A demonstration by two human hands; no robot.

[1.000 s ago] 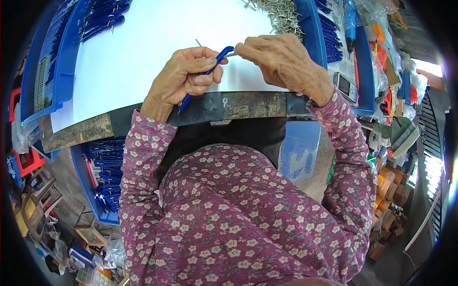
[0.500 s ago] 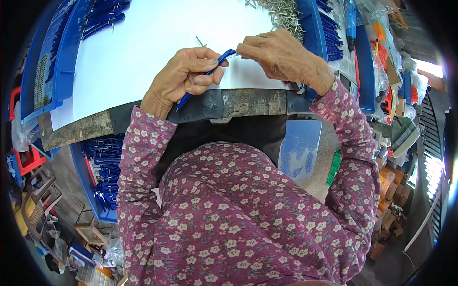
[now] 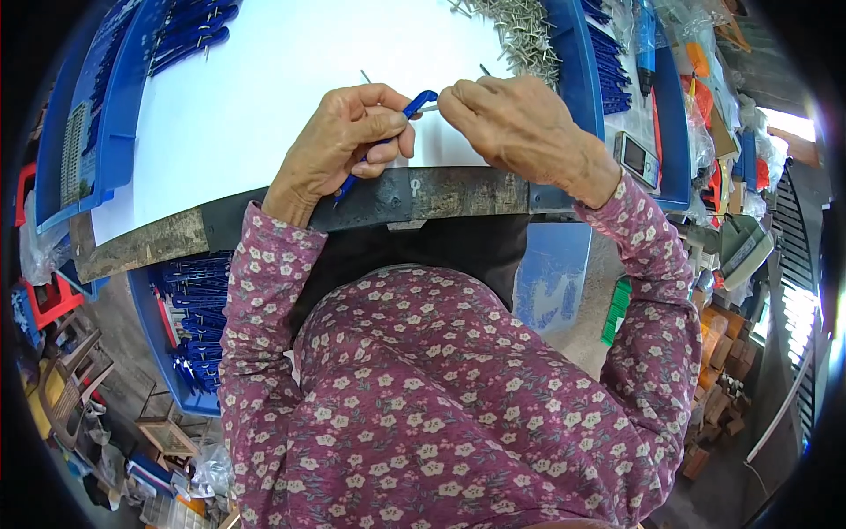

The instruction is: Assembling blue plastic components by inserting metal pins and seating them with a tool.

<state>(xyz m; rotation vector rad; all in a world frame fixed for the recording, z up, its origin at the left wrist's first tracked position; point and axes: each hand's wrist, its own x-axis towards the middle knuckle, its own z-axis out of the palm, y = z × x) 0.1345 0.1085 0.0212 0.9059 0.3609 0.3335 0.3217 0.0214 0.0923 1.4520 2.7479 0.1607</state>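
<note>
- A white work surface (image 3: 264,97) fills the upper middle of the frame, ringed by blue trays (image 3: 115,115), with a worn dark table edge (image 3: 441,189) running across the centre.
- Left hand (image 3: 348,141) is clenched round a slim blue plastic handle (image 3: 388,132), its tip poking out toward the right at upper centre.
- Right hand (image 3: 520,123) pinches a thin metal pin (image 3: 429,109) right at that blue tip; fingertips closed on it (how far the pin is seated, I can't tell).
- To do this well, I'd judge: keep the handle steady, line the pin straight with the opening, push along its axis, not sideways.
- A heap of loose metal pins (image 3: 520,26) sits at the top, just beyond the right hand; a stray pin (image 3: 366,77) lies on the white.
- More blue handles (image 3: 189,31) are stacked upper left, another batch (image 3: 198,309) in a bin below the table at left.
- A small phone-like device (image 3: 636,159) lies beside the right wrist; nothing blocks the hands.
</note>
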